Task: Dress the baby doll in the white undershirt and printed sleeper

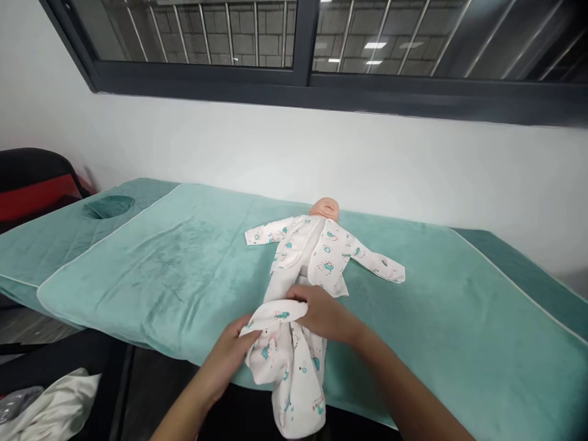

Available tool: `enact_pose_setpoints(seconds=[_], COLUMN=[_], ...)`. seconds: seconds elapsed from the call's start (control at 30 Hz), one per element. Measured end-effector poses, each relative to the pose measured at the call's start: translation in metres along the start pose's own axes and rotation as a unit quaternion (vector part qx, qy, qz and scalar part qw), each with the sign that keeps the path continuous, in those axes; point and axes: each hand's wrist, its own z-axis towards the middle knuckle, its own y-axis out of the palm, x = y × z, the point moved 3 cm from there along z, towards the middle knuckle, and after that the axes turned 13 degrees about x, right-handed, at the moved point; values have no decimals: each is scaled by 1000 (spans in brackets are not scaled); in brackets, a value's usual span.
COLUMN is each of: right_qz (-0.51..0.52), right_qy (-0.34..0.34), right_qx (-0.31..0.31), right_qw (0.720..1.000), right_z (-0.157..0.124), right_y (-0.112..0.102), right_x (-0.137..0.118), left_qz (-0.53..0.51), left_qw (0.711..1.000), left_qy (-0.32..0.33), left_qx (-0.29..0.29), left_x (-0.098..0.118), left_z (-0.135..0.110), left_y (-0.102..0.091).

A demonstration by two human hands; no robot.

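A baby doll [325, 208] lies on its back, head toward the wall, on a teal-covered bed. It wears a white printed jacket [327, 251] whose front hangs apart, both sleeves spread sideways. White printed baby pants [294, 373] cover the doll's lower legs and droop over the near bed edge. My left hand [232, 346] pinches the left side of the pants' waistband. At the right side of that waistband, my right hand [321, 312] grips the cloth with curled fingers. The doll's feet are hidden inside the fabric.
The bed [184, 263] runs along a white wall beneath a dark-framed window [303, 76]. A face hole [109, 207] is at its left end. A red and black chair [37, 187] stands far left. Cream cloth [64, 404] lies on a black surface, lower left.
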Motion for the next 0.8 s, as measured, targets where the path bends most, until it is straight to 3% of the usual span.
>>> enact_pose_setpoints(seconds=[0.13, 0.23, 0.33, 0.47, 0.57, 0.7, 0.73, 0.8], right_qz=[46, 65, 60, -55, -141, -111, -108, -161], right_qy=[44, 72, 99, 115, 79, 12, 15, 38], right_qx=[0, 27, 76, 163, 200, 215, 241, 300], right_qw=[998, 995, 990, 978, 966, 970, 965, 940], right_z=[-1, 0, 4, 7, 2, -5, -4, 3], right_y=[-2, 0, -2, -13, -20, -29, -33, -41], right_x=[5, 6, 8, 11, 10, 8, 9, 12], left_qz=[79, 97, 90, 76, 59, -69, -93, -65], left_qw=[989, 976, 970, 970, 975, 980, 977, 982], left_qy=[125, 193, 223, 225, 213, 146, 141, 155], left_qx=[-18, 7, 42, 55, 27, -117, -128, -91], left_x=[36, 60, 66, 49, 42, 57, 63, 76], left_z=[53, 86, 106, 110, 101, 91, 90, 92], left_y=[2, 21, 43, 58, 49, 29, 26, 29])
